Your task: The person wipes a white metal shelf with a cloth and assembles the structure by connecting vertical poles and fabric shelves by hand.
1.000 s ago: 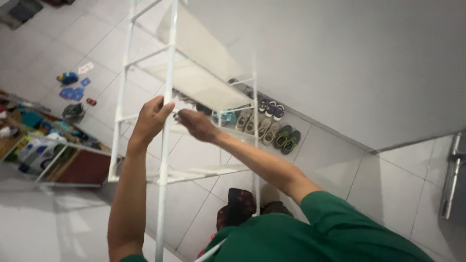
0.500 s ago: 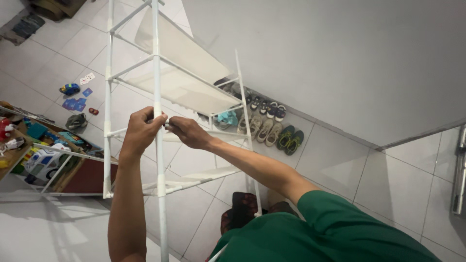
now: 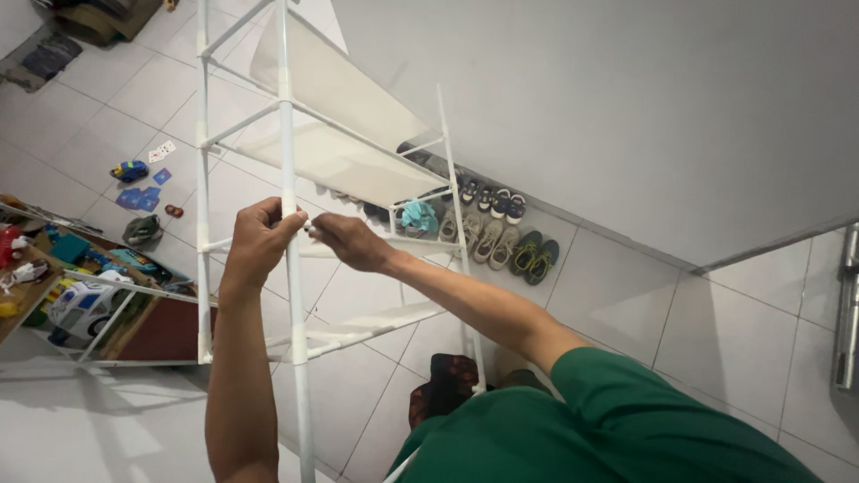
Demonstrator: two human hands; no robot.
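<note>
Presently, rack: white tubular metal shelf frame (image 3: 288,143), upper fabric tiers fitted.
Left hand (image 3: 259,240): grip closed around upright.
Right hand (image 3: 347,240): fingertips pinching crossbar joint, unfinished.

You're in a home: pale tiled floor (image 3: 116,98), pairs of worn shoes (image 3: 501,234) along the wall, scattered colourful toys (image 3: 76,268).

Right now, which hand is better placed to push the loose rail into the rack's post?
Probably the right hand: its fingertips pinch the rail end at the joint. The left hand is wrapped around the post, steadying it.
</note>
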